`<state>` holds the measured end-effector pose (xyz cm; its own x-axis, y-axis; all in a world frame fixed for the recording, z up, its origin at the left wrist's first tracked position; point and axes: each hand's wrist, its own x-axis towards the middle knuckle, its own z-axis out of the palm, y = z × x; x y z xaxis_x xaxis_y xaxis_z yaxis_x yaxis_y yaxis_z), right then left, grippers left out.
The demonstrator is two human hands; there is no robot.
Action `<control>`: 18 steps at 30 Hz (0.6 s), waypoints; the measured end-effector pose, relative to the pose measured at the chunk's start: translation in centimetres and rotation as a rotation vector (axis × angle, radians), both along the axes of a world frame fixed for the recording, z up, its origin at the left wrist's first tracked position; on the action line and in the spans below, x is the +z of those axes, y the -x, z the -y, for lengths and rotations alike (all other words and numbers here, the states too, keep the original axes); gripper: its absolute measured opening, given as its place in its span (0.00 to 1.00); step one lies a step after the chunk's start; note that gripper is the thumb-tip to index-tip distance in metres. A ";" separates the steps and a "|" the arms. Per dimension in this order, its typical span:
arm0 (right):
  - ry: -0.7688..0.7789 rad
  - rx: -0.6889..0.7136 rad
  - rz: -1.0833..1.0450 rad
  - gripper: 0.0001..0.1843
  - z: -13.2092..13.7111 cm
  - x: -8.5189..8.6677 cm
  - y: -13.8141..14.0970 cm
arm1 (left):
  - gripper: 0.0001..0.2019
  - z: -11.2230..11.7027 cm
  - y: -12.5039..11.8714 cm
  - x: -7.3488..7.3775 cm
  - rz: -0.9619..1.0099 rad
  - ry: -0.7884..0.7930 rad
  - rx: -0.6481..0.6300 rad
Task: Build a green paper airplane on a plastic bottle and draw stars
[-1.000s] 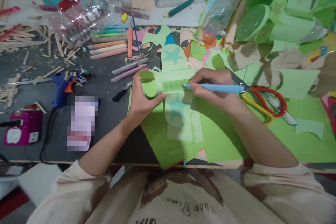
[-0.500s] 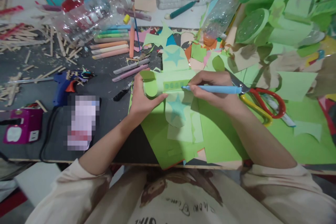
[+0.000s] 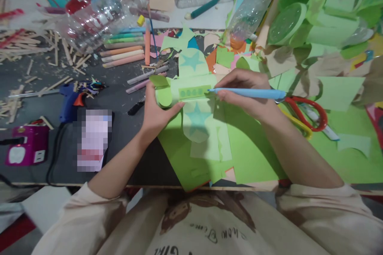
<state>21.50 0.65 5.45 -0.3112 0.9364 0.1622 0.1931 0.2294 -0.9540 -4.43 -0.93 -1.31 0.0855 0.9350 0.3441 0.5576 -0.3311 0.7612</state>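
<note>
My left hand (image 3: 155, 113) pinches a light green paper strip (image 3: 191, 87) with a darker band of dots, its folded end and a round green piece (image 3: 163, 96) held between thumb and fingers. My right hand (image 3: 243, 95) is closed around a light blue pen (image 3: 251, 93). The pen's tip touches the right end of the dotted band. Under the strip lie pale green cut-outs with teal stars (image 3: 196, 117) on larger green sheets (image 3: 251, 155).
Red and yellow scissors (image 3: 311, 117) lie right of my right hand. Markers (image 3: 122, 51), a blue glue gun (image 3: 70, 101), wooden sticks (image 3: 18, 44) and a magenta device (image 3: 25, 145) sit left. Plastic bottles (image 3: 95, 12) stand at the back, green paper shapes (image 3: 317, 20) fill the right.
Both hands and the strip have shifted slightly up and left; the pen tip stays at the dotted band. Grips are unchanged.
</note>
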 end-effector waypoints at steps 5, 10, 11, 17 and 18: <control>-0.040 -0.018 0.101 0.12 0.4 0.6 0.6 | 0.38 0.0 0.0 0.2 0.002 -0.004 -0.027; -0.085 -0.034 0.139 0.14 0.5 0.4 0.9 | 0.38 -0.1 0.2 0.0 -0.003 0.017 -0.061; -0.085 -0.042 0.148 0.13 0.5 0.3 0.9 | 0.38 -0.1 0.3 0.0 -0.005 0.021 -0.061; -0.092 -0.047 0.177 0.09 0.7 0.0 0.9 | 0.37 -0.1 0.2 -0.3 -0.008 0.012 -0.052; -0.093 -0.041 0.181 0.09 0.7 0.1 0.9 | 0.37 -0.1 0.2 -0.3 -0.009 0.004 -0.048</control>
